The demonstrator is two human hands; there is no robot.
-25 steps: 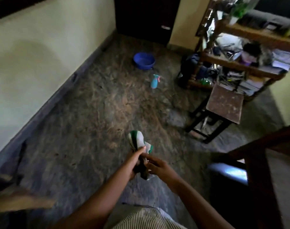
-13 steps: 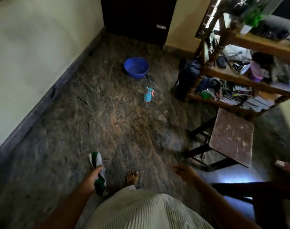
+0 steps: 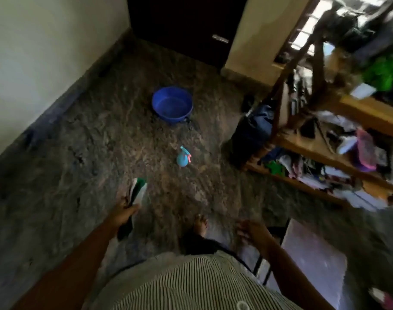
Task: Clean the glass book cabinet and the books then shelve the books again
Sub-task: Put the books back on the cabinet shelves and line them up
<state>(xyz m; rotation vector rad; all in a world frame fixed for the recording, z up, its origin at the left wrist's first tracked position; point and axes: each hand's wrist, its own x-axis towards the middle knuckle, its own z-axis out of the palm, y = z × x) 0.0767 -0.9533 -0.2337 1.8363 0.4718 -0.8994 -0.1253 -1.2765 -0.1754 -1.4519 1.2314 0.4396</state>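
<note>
The room is dim. Daylight comes in through a window [image 3: 305, 39] at the top right, and its panes glow white. The wall [image 3: 41, 45] on the left is pale with soft light. The door [image 3: 182, 23] at the back is almost black. The floor [image 3: 97, 139] is dark, and a small table [image 3: 314, 260] low on the right shines pale. Motion smears the whole picture. The shelf [image 3: 316, 151] and its clutter are very blurry. The right hand [image 3: 251, 229] is fuzzy, and so is the cloth [image 3: 138, 190] in the left hand [image 3: 124, 214]. The blue bowl [image 3: 172, 105] is a bit sharper. Straight lines bend near the edges
</note>
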